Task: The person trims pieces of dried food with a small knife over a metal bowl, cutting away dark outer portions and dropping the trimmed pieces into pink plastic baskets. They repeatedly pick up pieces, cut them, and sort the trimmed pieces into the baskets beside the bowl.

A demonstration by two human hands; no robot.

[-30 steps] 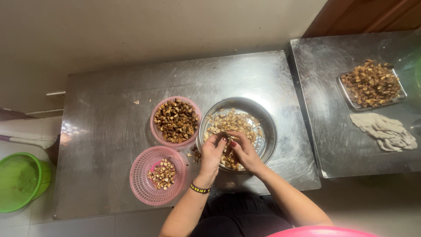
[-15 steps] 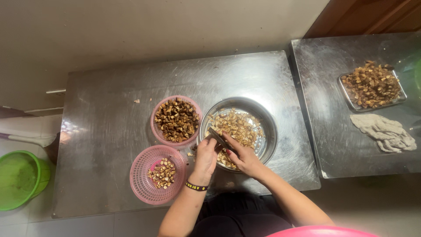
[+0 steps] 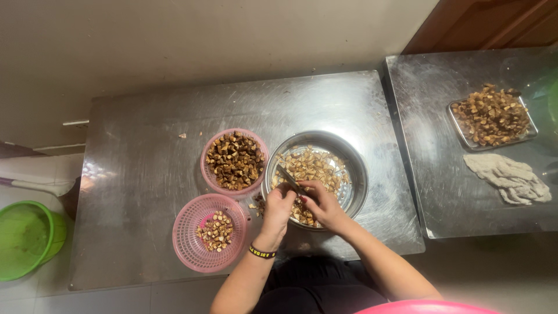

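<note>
My left hand [image 3: 278, 207] and my right hand [image 3: 323, 204] meet over the near edge of a round metal bowl [image 3: 358, 174] holding pale brown cut pieces [image 3: 314, 164]. My right hand grips a small knife [image 3: 288, 178], its dark blade pointing up and left. My left hand is closed on a small brown piece right beside the blade. A black and yellow band sits on my left wrist. Left of the bowl stands a pink basket [image 3: 207, 173] full of dark brown pieces. A second pink basket [image 3: 185, 244], nearer to me, has a small heap of pieces.
Everything stands on a steel table [image 3: 133, 192]. A second steel table [image 3: 442, 197] at the right carries a metal tray [image 3: 458, 128] of brown pieces and a crumpled grey rag [image 3: 510, 178]. A green bucket [image 3: 23, 239] sits on the floor at the left. A pink basin rim [image 3: 430, 307] shows at the bottom.
The knife blade has come into view, pointing up and left, and both hands have drawn slightly back toward the bowl's near rim. The baskets and bowl have not moved.
</note>
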